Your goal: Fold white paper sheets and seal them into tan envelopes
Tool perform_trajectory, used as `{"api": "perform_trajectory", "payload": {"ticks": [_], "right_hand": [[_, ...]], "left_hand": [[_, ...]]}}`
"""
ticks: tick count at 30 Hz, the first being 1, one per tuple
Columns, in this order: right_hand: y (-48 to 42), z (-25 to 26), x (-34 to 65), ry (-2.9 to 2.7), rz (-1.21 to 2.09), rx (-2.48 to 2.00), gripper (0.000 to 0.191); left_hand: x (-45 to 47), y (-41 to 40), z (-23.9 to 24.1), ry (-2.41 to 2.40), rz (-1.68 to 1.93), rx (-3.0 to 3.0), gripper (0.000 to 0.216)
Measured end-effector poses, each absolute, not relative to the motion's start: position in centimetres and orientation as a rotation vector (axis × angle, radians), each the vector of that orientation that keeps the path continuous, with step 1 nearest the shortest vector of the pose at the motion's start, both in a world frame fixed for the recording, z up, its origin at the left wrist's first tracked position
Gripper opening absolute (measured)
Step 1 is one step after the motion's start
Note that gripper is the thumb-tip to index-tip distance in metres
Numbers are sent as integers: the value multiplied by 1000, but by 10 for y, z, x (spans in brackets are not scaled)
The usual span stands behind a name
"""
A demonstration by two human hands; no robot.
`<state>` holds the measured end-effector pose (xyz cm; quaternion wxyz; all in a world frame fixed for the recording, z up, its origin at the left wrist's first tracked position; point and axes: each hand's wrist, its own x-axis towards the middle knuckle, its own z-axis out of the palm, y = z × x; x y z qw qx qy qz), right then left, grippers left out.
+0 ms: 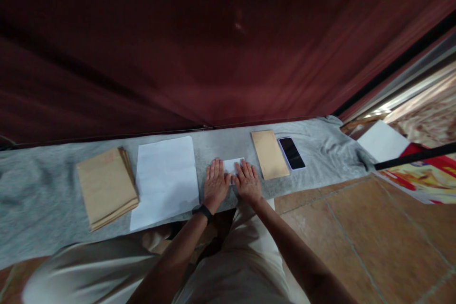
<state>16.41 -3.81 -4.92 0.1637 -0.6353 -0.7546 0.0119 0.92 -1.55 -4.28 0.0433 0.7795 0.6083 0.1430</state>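
A small folded white paper (231,166) lies flat on the grey cloth in front of me. My left hand (215,183) rests on its left side with the fingers stretched out. On its right side lies my right hand (247,182), fingers spread and palm down. The two thumbs come close together near the paper's lower middle. Both palms hide part of the paper. Left of my hands is a larger white sheet stack (166,180). A single brown envelope (270,154) lies just right of my right hand.
A pile of brown envelopes (107,185) sits at the left, touching the white sheets. Beside the single envelope lies a phone (292,153). The narrow grey cloth (324,152) runs along a dark red panel (213,57). A colourful printed box (423,178) stands on the tiled floor (338,232).
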Motion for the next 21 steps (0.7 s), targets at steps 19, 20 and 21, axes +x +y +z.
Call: {"api": "perform_trajectory", "payload": {"ticks": [19,20,21], "right_hand": [[-38,-51,161,-2031,29,-1914,63],[-38,-52,161,-2024,28,-1909,63],[-37,-52,161,-2018,27,-1902,63]], "left_hand": [[-4,5,-35,1771,1102,1071,42],[-5,6,-35,1769,1114,1021,41],[-6,7,-35,1761,1129,970,42]]}}
